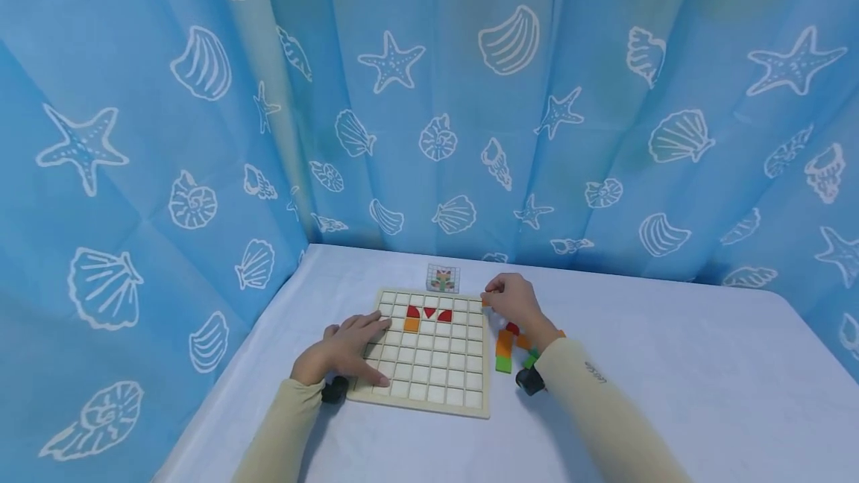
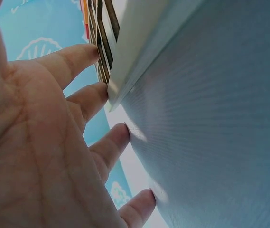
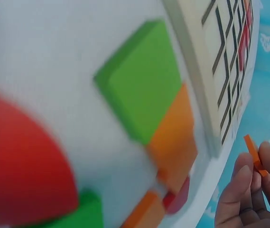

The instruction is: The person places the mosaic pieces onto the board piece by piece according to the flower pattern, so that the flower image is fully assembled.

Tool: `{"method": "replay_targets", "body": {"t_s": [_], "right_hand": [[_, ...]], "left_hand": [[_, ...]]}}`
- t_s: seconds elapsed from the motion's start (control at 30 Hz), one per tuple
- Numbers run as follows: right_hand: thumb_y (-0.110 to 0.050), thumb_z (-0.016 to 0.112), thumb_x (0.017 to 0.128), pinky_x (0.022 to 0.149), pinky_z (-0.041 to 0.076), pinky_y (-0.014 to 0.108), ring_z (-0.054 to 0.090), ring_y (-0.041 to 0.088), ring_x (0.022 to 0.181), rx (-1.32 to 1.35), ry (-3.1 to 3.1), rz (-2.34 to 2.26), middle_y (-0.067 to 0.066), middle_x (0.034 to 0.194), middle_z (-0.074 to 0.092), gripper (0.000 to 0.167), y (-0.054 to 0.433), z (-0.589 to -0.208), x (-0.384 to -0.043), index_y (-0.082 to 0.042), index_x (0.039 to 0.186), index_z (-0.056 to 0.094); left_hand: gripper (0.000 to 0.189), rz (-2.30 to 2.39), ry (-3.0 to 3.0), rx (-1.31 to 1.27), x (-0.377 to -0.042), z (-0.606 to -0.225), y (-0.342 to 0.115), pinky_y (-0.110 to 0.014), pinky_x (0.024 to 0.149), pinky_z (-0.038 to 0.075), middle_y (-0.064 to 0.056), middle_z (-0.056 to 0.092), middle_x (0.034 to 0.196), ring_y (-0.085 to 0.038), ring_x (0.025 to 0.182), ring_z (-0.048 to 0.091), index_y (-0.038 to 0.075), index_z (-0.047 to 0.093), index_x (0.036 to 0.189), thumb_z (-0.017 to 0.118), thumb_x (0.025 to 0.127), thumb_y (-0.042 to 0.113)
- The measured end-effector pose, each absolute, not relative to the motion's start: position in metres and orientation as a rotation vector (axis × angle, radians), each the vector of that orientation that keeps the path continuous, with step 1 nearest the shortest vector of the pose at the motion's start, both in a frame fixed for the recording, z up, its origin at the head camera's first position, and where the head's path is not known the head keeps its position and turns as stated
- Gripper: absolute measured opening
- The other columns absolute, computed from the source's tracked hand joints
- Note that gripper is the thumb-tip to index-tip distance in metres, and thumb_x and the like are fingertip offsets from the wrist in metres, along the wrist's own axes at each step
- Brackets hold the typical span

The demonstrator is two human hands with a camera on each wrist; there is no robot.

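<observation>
A pale wooden grid board point(image 1: 439, 379) lies on the white cloth. Near its far edge sit two red rounded tiles point(image 1: 444, 315), a red triangle point(image 1: 429, 313) between them, and an orange square point(image 1: 411, 325) beneath the left one. My left hand point(image 1: 345, 349) rests spread over the board's left side; in the left wrist view two fingertips point(image 2: 89, 53) touch the frame while the others reach past it to the cloth. By the board's far right corner, my right hand point(image 1: 515, 302) pinches a thin orange tile point(image 3: 254, 154) between thumb and fingers, held above the cloth.
Loose tiles lie right of the board, partly under my right forearm: orange ones point(image 1: 504, 343), a green square point(image 1: 503, 364), a red piece point(image 1: 513, 328). Behind the board stands a small pattern card point(image 1: 443, 279). A blue shell-print curtain point(image 1: 436, 170) hangs along the table's back and left.
</observation>
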State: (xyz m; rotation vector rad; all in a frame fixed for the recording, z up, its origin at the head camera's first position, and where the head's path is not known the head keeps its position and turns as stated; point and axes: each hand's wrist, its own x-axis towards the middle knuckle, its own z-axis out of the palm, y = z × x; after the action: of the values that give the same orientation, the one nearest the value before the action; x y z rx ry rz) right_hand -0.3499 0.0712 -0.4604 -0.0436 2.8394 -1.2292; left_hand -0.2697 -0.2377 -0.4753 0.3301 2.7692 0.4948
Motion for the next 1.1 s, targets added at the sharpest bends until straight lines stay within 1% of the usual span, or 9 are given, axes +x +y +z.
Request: {"method": "replay_targets", "body": {"t_s": [0.13, 0.27, 0.4, 0.63, 0.77, 0.87, 1.1], "right_hand": [[-0.017, 0.066, 0.094, 0.071, 0.051, 0.030, 0.058, 0.021, 0.081, -0.078, 2.834, -1.223, 0.009, 0.094, 0.065, 0.015, 0.057, -0.464, -0.347, -0.005, 0.102, 0.069], [-0.012, 0.063, 0.092, 0.068, 0.050, 0.030, 0.057, 0.020, 0.080, -0.168, 2.824, -1.248, 0.009, 0.094, 0.065, 0.015, 0.044, -0.467, -0.346, -0.005, 0.104, 0.068], [-0.008, 0.063, 0.091, 0.066, 0.051, 0.029, 0.060, 0.018, 0.075, -0.223, 2.782, -1.295, 0.008, 0.090, 0.065, 0.015, 0.036, -0.469, -0.343, -0.004, 0.104, 0.069], [-0.009, 0.066, 0.092, 0.072, 0.056, 0.032, 0.065, 0.017, 0.076, -0.239, 2.665, -1.393, 0.009, 0.094, 0.064, 0.014, 0.028, -0.470, -0.336, -0.005, 0.106, 0.068], [-0.011, 0.068, 0.092, 0.069, 0.055, 0.031, 0.065, 0.016, 0.076, -0.283, 2.661, -1.369, 0.009, 0.096, 0.066, 0.013, 0.025, -0.472, -0.335, -0.006, 0.104, 0.069], [-0.013, 0.068, 0.092, 0.067, 0.052, 0.031, 0.063, 0.016, 0.079, -0.343, 2.661, -1.343, 0.007, 0.096, 0.068, 0.012, 0.020, -0.473, -0.334, -0.008, 0.103, 0.070], [-0.013, 0.073, 0.089, 0.070, 0.052, 0.029, 0.061, 0.016, 0.082, -0.449, 2.605, -1.368, 0.004, 0.090, 0.067, 0.008, 0.006, -0.479, -0.332, -0.009, 0.095, 0.070]], "left_hand": [[0.106, 0.497, 2.768, 0.326, -0.268, -0.478, -0.236, -0.069, 0.113, 0.018, -0.004, 0.025, 0.164, -0.034, 0.150, 0.020, 0.025, 0.035, 0.154, 0.086, 0.066, 0.056], [0.106, 0.501, 2.777, 0.316, -0.267, -0.477, -0.236, -0.069, 0.112, 0.019, -0.004, 0.026, 0.164, -0.034, 0.150, 0.021, 0.024, 0.035, 0.154, 0.086, 0.066, 0.055], [0.106, 0.503, 2.767, 0.330, -0.267, -0.477, -0.236, -0.069, 0.112, 0.018, -0.004, 0.026, 0.164, -0.034, 0.150, 0.020, 0.024, 0.035, 0.154, 0.086, 0.067, 0.054], [0.105, 0.493, 2.759, 0.349, -0.269, -0.476, -0.231, -0.067, 0.114, 0.017, -0.003, 0.025, 0.164, -0.032, 0.151, 0.019, 0.026, 0.034, 0.154, 0.086, 0.068, 0.054], [0.106, 0.482, 2.760, 0.337, -0.270, -0.475, -0.230, -0.067, 0.114, 0.018, -0.003, 0.025, 0.164, -0.033, 0.151, 0.020, 0.026, 0.034, 0.154, 0.087, 0.067, 0.054], [0.107, 0.464, 2.759, 0.315, -0.270, -0.475, -0.231, -0.067, 0.114, 0.018, -0.003, 0.024, 0.164, -0.033, 0.151, 0.020, 0.026, 0.034, 0.155, 0.086, 0.067, 0.055], [0.107, 0.443, 2.763, 0.312, -0.270, -0.476, -0.234, -0.067, 0.114, 0.019, -0.004, 0.024, 0.164, -0.033, 0.150, 0.021, 0.026, 0.034, 0.155, 0.086, 0.066, 0.057]]}}
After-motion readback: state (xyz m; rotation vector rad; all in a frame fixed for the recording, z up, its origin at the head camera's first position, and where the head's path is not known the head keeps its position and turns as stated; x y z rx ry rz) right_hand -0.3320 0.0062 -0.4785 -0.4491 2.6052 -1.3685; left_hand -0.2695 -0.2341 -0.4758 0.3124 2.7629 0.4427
